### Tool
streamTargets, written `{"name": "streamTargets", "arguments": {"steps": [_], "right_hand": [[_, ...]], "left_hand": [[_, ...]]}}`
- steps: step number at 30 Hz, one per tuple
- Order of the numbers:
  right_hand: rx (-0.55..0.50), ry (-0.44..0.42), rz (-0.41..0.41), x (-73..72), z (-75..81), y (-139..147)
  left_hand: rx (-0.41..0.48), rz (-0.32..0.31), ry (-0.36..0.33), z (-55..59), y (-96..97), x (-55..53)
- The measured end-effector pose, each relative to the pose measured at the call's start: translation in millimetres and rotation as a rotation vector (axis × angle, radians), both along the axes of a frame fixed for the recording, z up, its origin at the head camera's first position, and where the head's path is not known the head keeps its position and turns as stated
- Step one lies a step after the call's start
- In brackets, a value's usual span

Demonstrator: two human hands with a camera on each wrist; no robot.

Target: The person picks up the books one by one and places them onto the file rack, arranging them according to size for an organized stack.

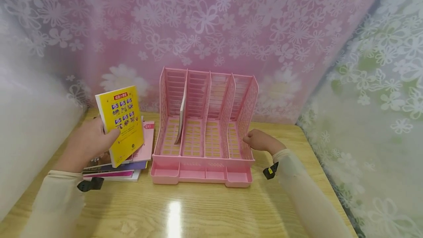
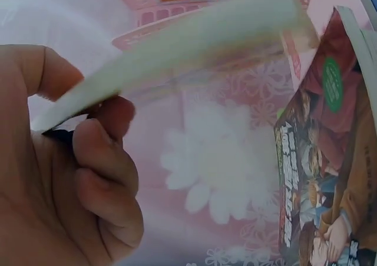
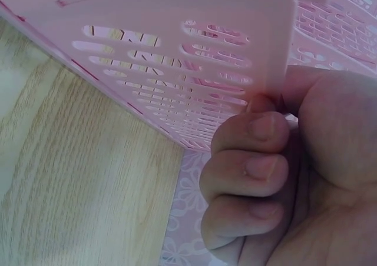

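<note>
My left hand (image 1: 91,140) grips a yellow book (image 1: 123,120) by its left edge, thumb on the cover, held above a pile of books (image 1: 114,170). In the left wrist view the book (image 2: 194,48) appears edge-on between thumb and curled fingers. A pink desktop file rack (image 1: 206,162) with several upright compartments stands in the middle of the table. One thin book (image 1: 181,116) leans upright in its leftmost compartment. My right hand (image 1: 262,140) pinches the front edge of the rack's right side panel (image 3: 235,19) between thumb and curled fingers.
The wooden table (image 1: 211,212) carries everything. Along the rack's front runs a low pink tray (image 1: 165,180) split into small sections. A flowered pink curtain (image 1: 205,21) hangs behind, and pale walls of similar cloth (image 1: 380,120) close in both sides.
</note>
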State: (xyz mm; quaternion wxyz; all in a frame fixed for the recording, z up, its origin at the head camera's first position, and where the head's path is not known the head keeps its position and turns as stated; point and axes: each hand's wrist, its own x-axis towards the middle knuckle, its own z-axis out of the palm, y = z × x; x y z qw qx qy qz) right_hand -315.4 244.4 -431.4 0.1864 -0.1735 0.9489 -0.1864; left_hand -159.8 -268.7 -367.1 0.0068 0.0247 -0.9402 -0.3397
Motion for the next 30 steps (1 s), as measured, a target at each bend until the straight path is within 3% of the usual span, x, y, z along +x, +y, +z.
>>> {"name": "streamTargets", "arguments": {"steps": [5,11,15,20,30], "right_hand": [[-0.002,-0.024,-0.001,2.2,-0.4,1],[0.018,-0.017,0.017,3.0,-0.5,-1],[0.03,-0.012,0.047,2.2,-0.2,-2],[0.046,-0.031,0.061,1.2,0.8,-2],[0.07,0.007,0.125,-0.3,5.4,-2]], "left_hand": [[-0.029,0.002,-0.029,-1.4,1.5,-5.5],[-0.146,0.03,0.02,-0.4,5.3,-16.0],[-0.189,0.04,0.101,-2.7,12.7,-21.8],[-0.208,0.101,0.237,-5.0,21.8,-25.8],[-0.21,0.086,0.245,-13.0,28.5,-30.5]]}}
